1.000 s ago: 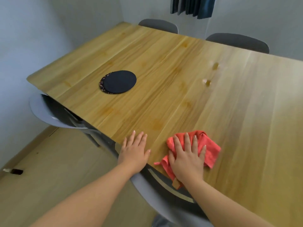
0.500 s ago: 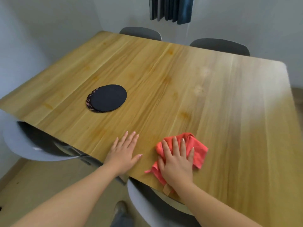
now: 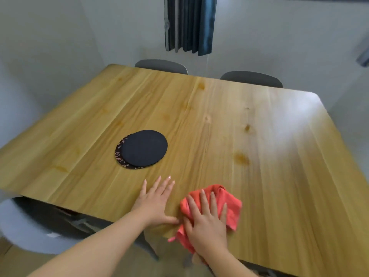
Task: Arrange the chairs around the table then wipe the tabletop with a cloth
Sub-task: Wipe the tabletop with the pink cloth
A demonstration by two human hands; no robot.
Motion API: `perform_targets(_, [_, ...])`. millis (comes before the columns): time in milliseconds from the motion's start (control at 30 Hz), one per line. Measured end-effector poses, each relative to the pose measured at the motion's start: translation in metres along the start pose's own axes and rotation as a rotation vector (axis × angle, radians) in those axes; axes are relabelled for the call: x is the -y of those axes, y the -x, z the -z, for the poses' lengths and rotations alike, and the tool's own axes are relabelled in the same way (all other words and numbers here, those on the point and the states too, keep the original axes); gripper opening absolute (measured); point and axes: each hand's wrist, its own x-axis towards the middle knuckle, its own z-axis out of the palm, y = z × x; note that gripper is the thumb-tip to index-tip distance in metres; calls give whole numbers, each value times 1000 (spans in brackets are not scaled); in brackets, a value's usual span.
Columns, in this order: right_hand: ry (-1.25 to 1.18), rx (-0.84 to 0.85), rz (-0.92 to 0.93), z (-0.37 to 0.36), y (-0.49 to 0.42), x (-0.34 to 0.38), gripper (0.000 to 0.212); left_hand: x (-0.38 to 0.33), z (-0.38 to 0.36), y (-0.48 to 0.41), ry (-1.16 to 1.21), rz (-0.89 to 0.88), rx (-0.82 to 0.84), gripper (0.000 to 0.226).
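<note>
A coral-red cloth (image 3: 229,204) lies bunched on the wooden tabletop (image 3: 259,156) near its front edge. My right hand (image 3: 205,222) presses flat on the cloth with straight, spread fingers. Beside it on the left, my left hand (image 3: 155,200) rests flat on the bare wood, fingers straight. Two grey chairs (image 3: 161,65) (image 3: 251,77) are tucked in at the far side. A third grey chair (image 3: 30,226) sits under the front left edge.
Two stacked round dark mats (image 3: 142,148) lie left of the table's middle. Grey walls stand close on the left and behind. A dark curtain (image 3: 189,25) hangs on the back wall. Part of another chair shows under the front edge near my right wrist.
My view has lifted and turned right, so more of the far wall and right edge shows. Both hands stay flat at the front edge, the right one on the cloth.
</note>
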Motion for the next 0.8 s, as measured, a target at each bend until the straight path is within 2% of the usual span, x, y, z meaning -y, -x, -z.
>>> perform_targets(67, [54,17,88,3,3,-7,52,2,1,-2,-10,-18,29,114])
perform_targets(100, [63,-3,51,10,-2,-22,52,5,4,-3,-16,-27,33,117])
perform_targets(133, [55,-6,-39,15,-6,-43,53,5,5,-3,-23,-34,41,119])
perform_targets(200, [-22,36,-341,30,-12,-76,56,7,9,-5,-32,-59,58,121])
perform_targets(267, [-78,24,-558,37,-22,-81,58,9,11,-5,-36,-74,57,122])
perform_targets(333, [-103,20,-627,38,-33,-48,60,12,10,-6,-34,-71,41,123])
perform_targets(367, [-95,19,-583,30,-34,-24,61,13,9,-7,-40,-85,36,123])
perform_targets(467, [14,-52,-145,-4,-19,26,56,20,11,-8,-62,-133,10,118])
perform_targets(534, [75,56,30,1,-12,22,53,24,14,-8,-73,-164,13,117])
perform_targets(567, [117,36,59,5,-16,6,52,26,16,-9,-79,-174,18,119])
perform_targets(634, [77,-38,-59,20,-22,-42,53,27,18,-9,-74,-176,41,120])
perform_targets(700, [-56,28,-418,31,-27,-77,58,26,20,-10,-64,-174,47,120])
perform_targets(767, [-116,14,-634,37,-31,-72,61,25,20,-10,-76,-173,50,120])
perform_targets(800, [-136,5,-653,32,-32,-53,62,26,20,-10,-83,-174,53,120])
